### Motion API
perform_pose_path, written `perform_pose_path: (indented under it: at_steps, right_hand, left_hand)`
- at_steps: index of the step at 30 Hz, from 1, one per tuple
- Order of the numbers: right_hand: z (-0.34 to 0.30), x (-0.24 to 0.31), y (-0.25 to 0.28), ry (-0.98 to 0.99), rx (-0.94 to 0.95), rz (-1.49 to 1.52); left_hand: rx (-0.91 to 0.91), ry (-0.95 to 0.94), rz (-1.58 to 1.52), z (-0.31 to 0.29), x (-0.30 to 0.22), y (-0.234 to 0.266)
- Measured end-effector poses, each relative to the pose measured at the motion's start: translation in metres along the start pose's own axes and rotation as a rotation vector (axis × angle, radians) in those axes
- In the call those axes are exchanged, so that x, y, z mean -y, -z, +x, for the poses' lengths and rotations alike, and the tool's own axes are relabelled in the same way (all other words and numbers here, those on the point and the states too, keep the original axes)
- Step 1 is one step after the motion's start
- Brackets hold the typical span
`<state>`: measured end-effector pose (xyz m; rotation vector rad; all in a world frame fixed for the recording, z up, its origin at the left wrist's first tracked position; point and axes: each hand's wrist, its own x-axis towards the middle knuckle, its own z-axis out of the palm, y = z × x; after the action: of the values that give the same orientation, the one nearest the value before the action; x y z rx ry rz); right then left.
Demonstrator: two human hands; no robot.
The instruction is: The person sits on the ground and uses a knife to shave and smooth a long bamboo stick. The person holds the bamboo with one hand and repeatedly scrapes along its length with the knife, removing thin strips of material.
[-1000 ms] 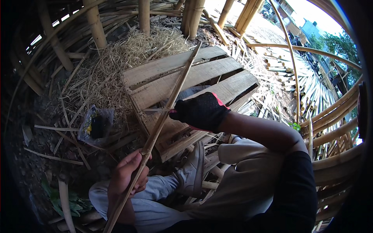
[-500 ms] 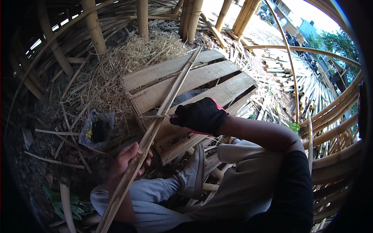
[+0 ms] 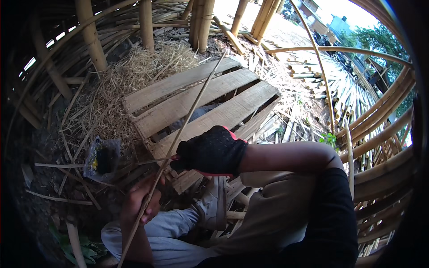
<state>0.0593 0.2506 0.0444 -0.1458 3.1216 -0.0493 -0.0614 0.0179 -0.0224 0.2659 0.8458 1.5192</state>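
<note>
A long split bamboo strip (image 3: 197, 102) runs slantwise from my lap up over a slatted wooden crate (image 3: 237, 110). My bare left hand (image 3: 139, 201) is closed around the strip's lower part. In a black glove with red trim, my right hand (image 3: 210, 152) grips a knife, its handle mostly hidden in the fist. The thin knife blade (image 3: 152, 161) crosses the strip just above my left hand. Seen almost edge-on, the strip looks narrow here.
Left of the crate lies a clear plastic bag (image 3: 103, 158) with black and yellow contents. Beyond it is a heap of shavings (image 3: 134, 73). Upright bamboo poles (image 3: 146, 27) stand behind. Cut bamboo pieces (image 3: 353, 96) lie at right, near curved bamboo rails (image 3: 382, 156).
My right hand and the knife have come down the strip, closer to my left hand. The strip has turned and now shows a narrower side. The whole view has shifted slightly.
</note>
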Motion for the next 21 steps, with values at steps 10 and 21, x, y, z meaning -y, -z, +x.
perform_pose_path:
  at_steps: [10, 21]
  right_hand:
    - [0.008, 0.000, -0.016, 0.140, -0.203, -0.038]
    - [0.009, 0.006, 0.001, 0.107, -0.023, -0.134]
  left_hand:
    - [-0.339, 0.031, -0.074, -0.024, 0.013, 0.001]
    - [-0.448, -0.007, 0.187, -0.039, 0.012, -0.018]
